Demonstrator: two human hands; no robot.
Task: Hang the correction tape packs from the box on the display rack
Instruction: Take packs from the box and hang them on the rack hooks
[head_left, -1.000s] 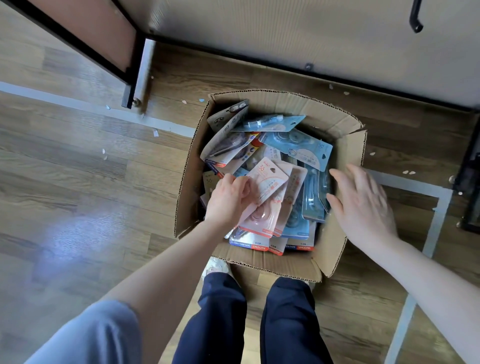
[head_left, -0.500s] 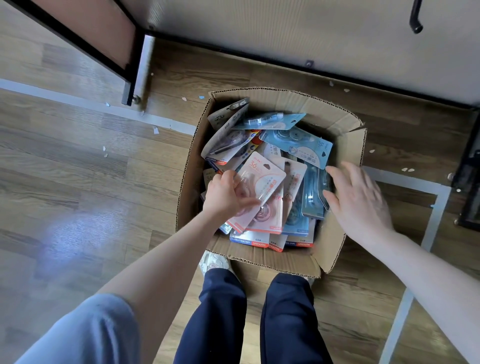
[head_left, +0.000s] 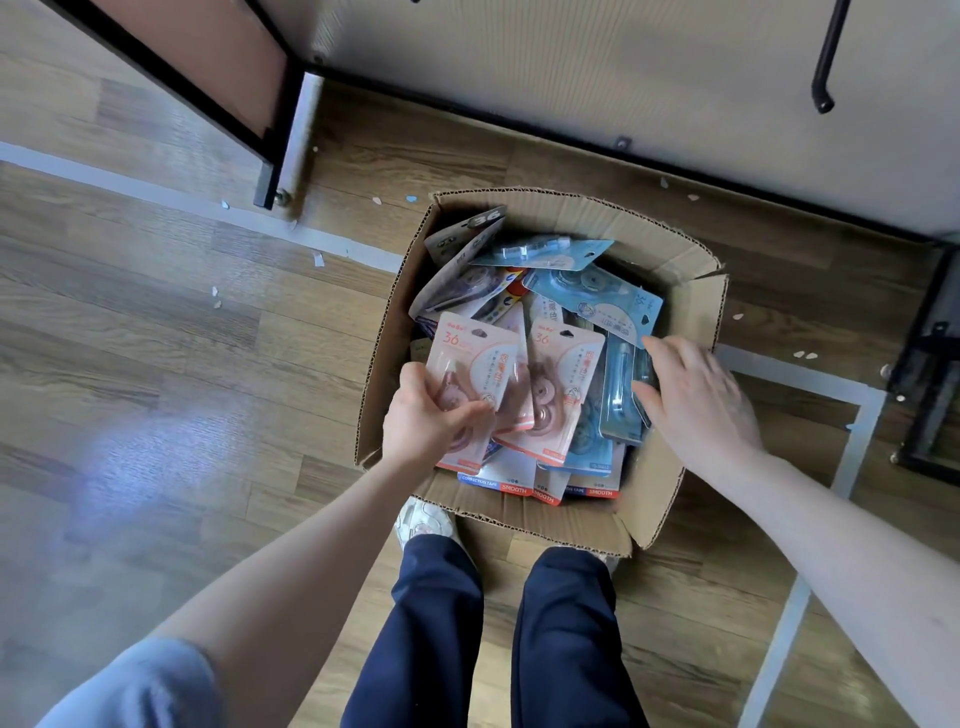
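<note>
Change since earlier: your left hand (head_left: 431, 415) has raised a pink pack (head_left: 475, 374) higher over the pile, so its printed face now shows; your right hand (head_left: 691, 400) has slid inward onto the blue packs.
Head view, left hand: your fingers curl round the lower part of the pink pack, thumb across the blister; a second pink pack (head_left: 563, 384) lies just beside it, and you cannot tell whether you are holding that one too.
Head view, right hand: fingers fairly straight and spread, resting on a blue pack (head_left: 621, 384) near the right wall of the box (head_left: 670, 493), gripping nothing.
Where the packs are: all in the open cardboard box on the floor at your feet, heaped loosely and overlapping.
Rack: a dark hook (head_left: 826, 62) shows on the panel above the box.
Handling, as a judgement: light, thin card with a stiff plastic blister, probably slippery where packs overlap. Pinch the card edge or blister and keep the hang hole at the top free for the hook.
</note>
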